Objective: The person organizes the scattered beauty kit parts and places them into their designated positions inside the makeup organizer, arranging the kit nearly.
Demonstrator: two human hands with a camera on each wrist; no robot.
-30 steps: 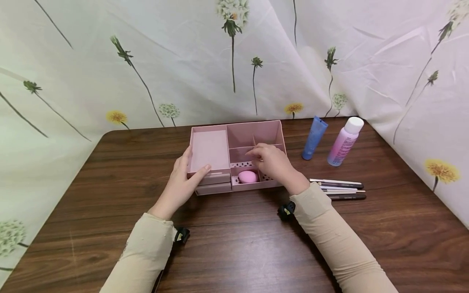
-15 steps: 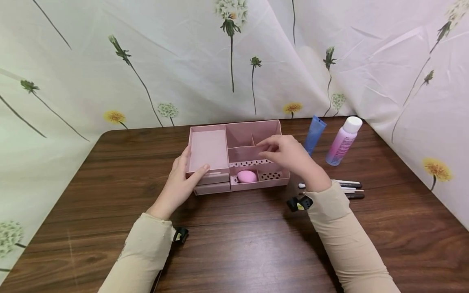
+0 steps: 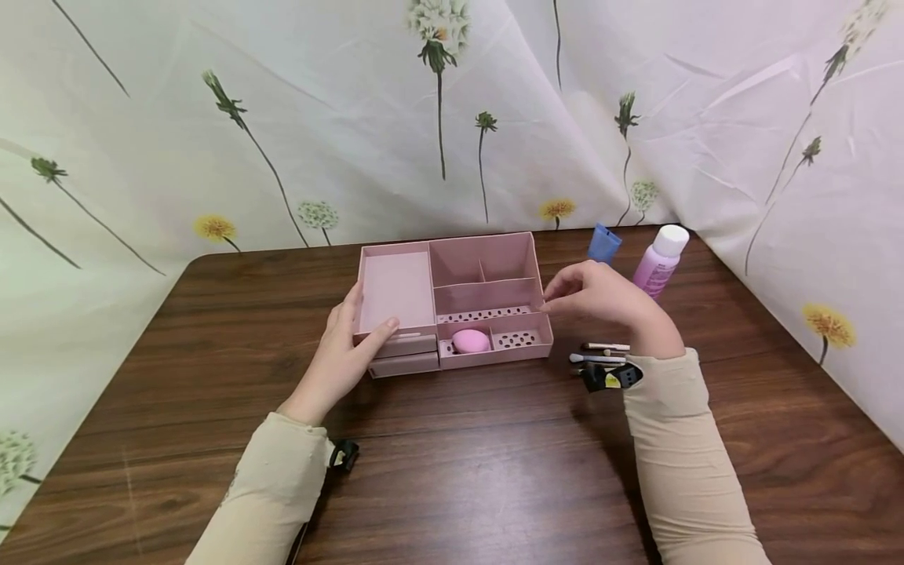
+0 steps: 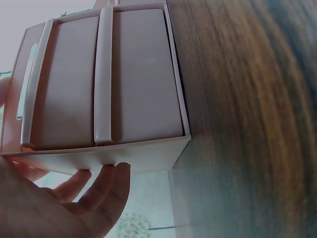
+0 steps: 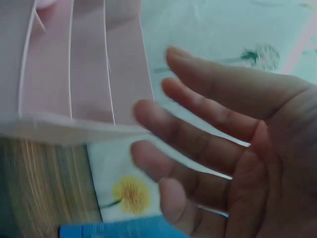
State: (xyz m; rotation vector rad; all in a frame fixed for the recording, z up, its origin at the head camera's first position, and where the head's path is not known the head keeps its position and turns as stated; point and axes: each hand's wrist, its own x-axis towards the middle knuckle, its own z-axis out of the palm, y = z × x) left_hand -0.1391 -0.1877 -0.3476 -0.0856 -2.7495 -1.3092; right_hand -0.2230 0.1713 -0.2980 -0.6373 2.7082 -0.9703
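Observation:
A pink desk organizer [image 3: 487, 360] stands on the table, with a flat top tray and two drawers on its left and several compartments on its right. A pink makeup sponge [image 3: 471, 340] lies in the front middle compartment. My left hand [image 3: 339, 353] holds the organizer's left front corner, thumb over the front top edge and fingers along the side wall. In the left wrist view those fingers press the side wall beside the drawer fronts [image 4: 143, 74]. My right hand [image 3: 600, 294] is at the organizer's right wall, fingers loosely bent and holding nothing, as the right wrist view shows.
Right of the organizer stand a blue tube [image 3: 603, 245] and a pink bottle with a white cap [image 3: 660, 263], both partly behind my right hand. Several makeup brushes [image 3: 589, 359] lie under my right wrist. A flowered cloth [image 3: 282, 118] hangs behind the wooden table [image 3: 452, 455].
My right hand has come out from over the compartments and moved right, past the organizer's right wall. My left hand stays on the left corner. The sponge remains in its compartment.

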